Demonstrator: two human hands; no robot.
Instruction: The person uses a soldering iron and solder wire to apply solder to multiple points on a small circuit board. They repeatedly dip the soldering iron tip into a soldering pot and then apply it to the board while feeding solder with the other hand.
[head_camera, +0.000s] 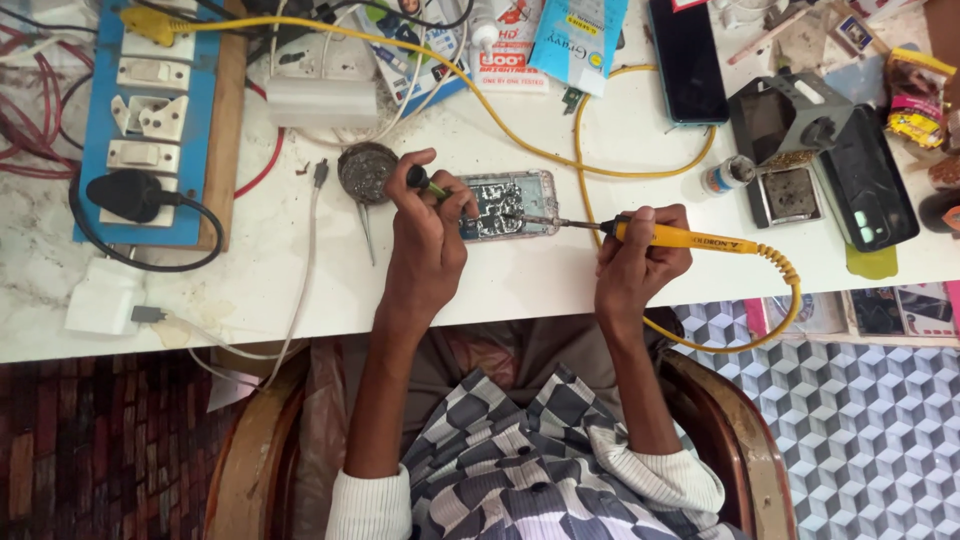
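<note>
The opened phone (508, 205) lay flat on the white worktop (520, 280), back cover off, its circuit board facing up, directly in front of the person. The right hand (640, 262) was clenched around the yellow handle of a soldering iron (670, 236), held like a pen, with the metal tip reaching left onto the board near the phone's right half. The left hand (425, 235) gripped a slim dark-handled tool (428, 184), probably tweezers or a small probe, its working end angled down toward the board's left part; the fingers hid the tip, so exactly what it touched could not be told.

Doing this soldering well seemed to call for steady support: both wrists rested on or close to the worktop edge, which looked like a sound brace. The iron's tip should have met only the intended joint, briefly, since neighbouring parts on the board sat close together. The left tool would have needed to pin the part without sliding. The iron's yellow cord (770, 300) looped off the worktop edge below the hand and could have tugged the handle, so slack mattered.

A round tin of flux or tip cleaner (366, 170) sat just left of the phone, within easy reach. A blue switchboard (150, 120) lay well apart at the left, and an iron stand (790, 190) with another dark phone (868, 190) stood to the right.
</note>
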